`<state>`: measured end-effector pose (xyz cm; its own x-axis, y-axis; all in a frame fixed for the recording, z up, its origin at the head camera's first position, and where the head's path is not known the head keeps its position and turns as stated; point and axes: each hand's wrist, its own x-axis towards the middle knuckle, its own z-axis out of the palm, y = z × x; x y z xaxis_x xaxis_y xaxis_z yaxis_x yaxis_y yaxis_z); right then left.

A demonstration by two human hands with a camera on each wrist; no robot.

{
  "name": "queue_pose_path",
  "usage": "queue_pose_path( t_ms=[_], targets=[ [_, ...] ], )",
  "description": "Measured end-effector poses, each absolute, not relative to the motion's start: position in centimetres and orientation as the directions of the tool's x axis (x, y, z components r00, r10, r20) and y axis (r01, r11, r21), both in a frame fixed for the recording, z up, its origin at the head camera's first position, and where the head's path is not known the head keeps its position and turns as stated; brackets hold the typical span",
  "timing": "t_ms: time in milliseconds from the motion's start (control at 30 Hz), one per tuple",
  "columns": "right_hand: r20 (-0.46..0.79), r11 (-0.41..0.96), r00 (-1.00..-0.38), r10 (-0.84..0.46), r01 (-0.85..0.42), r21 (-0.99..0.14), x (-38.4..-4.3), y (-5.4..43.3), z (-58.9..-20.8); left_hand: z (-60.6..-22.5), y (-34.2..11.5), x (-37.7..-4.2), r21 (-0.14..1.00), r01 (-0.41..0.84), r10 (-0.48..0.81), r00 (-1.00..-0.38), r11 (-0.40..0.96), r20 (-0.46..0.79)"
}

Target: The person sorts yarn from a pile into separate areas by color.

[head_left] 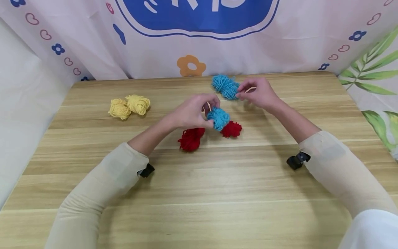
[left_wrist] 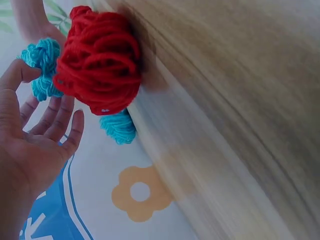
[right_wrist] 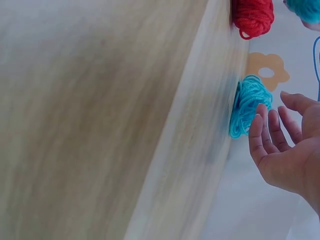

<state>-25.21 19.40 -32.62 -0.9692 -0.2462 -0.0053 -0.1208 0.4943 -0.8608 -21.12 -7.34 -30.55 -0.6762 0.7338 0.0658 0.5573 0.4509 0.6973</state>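
My left hand (head_left: 194, 113) grips a blue yarn bundle (head_left: 219, 118) just above the table (head_left: 199, 180); the left wrist view shows the thumb against this blue yarn bundle (left_wrist: 42, 67). A thin tan band (head_left: 209, 106) pokes out beside the left fingers. My right hand (head_left: 258, 92) hovers by a second blue bundle (head_left: 225, 86) at the back and pinches a thin tan band (head_left: 250, 90). The right wrist view shows its fingers (right_wrist: 267, 132) loosely bent beside that second blue bundle (right_wrist: 247, 110). Two red bundles (head_left: 190, 138) (head_left: 231, 129) lie under the left hand.
Two yellow yarn bundles (head_left: 119, 109) (head_left: 138, 103) lie together at the back left of the table. A patterned cloth (head_left: 199, 38) hangs behind the far edge. The near half of the wooden top holds only my forearms.
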Motion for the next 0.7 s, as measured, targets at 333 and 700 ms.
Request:
queue_pose_path(
  t_ms=[333,700],
  targets=[
    [-0.026,0.495,-0.961,-0.274,-0.118,-0.861,-24.1,19.9,-32.6,-30.4,-8.0,-22.3,0.692,0.51,0.672,-0.739,0.511,0.048],
    [-0.04,0.509,-0.949,-0.313,-0.132,-0.851,-23.1,20.2,-32.7,-30.7,-8.5,-23.6,0.702,0.474,0.629,-0.776,0.532,0.048]
  ],
)
